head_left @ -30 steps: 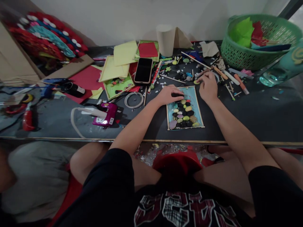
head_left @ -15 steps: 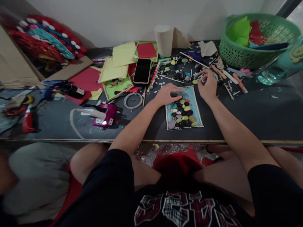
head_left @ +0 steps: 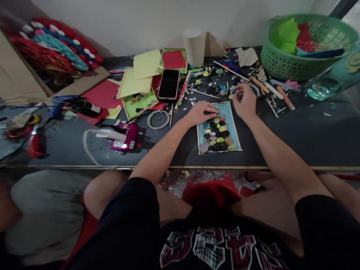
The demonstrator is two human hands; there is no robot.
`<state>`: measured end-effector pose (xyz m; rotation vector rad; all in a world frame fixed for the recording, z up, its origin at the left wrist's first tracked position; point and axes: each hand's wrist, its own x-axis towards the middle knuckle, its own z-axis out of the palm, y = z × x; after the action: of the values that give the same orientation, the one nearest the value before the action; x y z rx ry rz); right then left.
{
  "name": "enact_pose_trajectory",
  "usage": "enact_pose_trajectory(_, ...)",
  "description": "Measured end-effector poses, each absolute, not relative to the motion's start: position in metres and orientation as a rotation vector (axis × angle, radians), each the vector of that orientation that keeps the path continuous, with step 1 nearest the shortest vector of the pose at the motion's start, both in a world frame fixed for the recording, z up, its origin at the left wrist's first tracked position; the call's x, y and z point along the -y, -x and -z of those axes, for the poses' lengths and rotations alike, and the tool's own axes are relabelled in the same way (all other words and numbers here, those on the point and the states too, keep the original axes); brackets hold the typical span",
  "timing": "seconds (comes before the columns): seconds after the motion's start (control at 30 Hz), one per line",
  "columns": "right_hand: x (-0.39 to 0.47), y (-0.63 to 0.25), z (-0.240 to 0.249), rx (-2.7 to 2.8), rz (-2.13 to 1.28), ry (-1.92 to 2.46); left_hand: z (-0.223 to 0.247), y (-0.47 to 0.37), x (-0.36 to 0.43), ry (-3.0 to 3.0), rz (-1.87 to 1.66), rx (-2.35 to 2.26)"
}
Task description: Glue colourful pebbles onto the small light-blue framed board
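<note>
A blue panel (head_left: 234, 127) with a thin wooden frame lies near the table's front edge. Rows of coloured and black pebbles (head_left: 219, 140) cover its lower part. Over the panel's upper left corner rests my left hand (head_left: 200, 113), its fingers closed together near the top pebbles; what they hold, if anything, is hidden. Just beyond the panel's upper right corner is my right hand (head_left: 245, 99), fingers bent together, and whatever may be between them is too small to name. Small loose stones (head_left: 222, 92) lie behind the panel, left of my right hand.
Behind are a phone (head_left: 168, 84), a white paper roll (head_left: 195, 48) and yellow frames. A green basket (head_left: 292, 67) and a bottle (head_left: 323, 88) stand at the right. At the left lie a purple power socket (head_left: 128, 137) and a red-handled tool. A person sits at the left.
My right hand has moved slightly left and its fingers have drawn in. The fingers of my left hand have drawn closer together over the panel.
</note>
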<state>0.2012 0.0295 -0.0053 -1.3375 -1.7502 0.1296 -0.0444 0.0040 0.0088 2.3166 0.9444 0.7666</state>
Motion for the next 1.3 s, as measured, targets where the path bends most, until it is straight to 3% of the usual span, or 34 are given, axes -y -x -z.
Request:
enact_pose_trajectory(0.5, -0.031, -0.203, 0.008, 1.774, -0.161, 1.313, -0.011, 0.047, -0.010, -2.545, -0.571, -0.836)
enact_pose_trajectory(1.3, -0.022, -0.196, -0.003, 1.813, -0.157, 1.423, -0.010, 0.038, -0.006, -2.553, -0.581, -0.972)
